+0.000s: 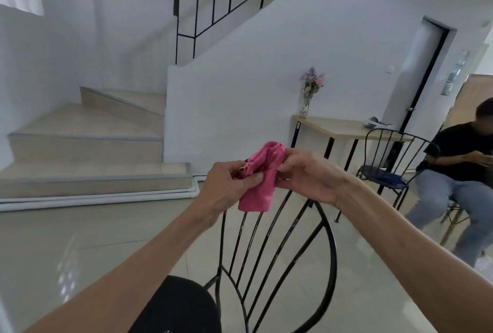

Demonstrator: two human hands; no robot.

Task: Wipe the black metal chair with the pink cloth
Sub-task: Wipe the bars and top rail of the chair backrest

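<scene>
Two hands on the pink cloth (260,180) right now: left hand (226,188) has its grip pinched shut on the bunched near edge, right hand (306,175) clamped on the far side. Cloth looks soft, light and floppy, so I'd wad it into the palm for wiping. Directly below both grips is the black metal chair (280,258), whose thin stiff rods probably want the cloth wrapped around each one. Only container is a glass vase (305,107) with flowers (312,80), well beyond the right grip on the surface (338,127).
</scene>
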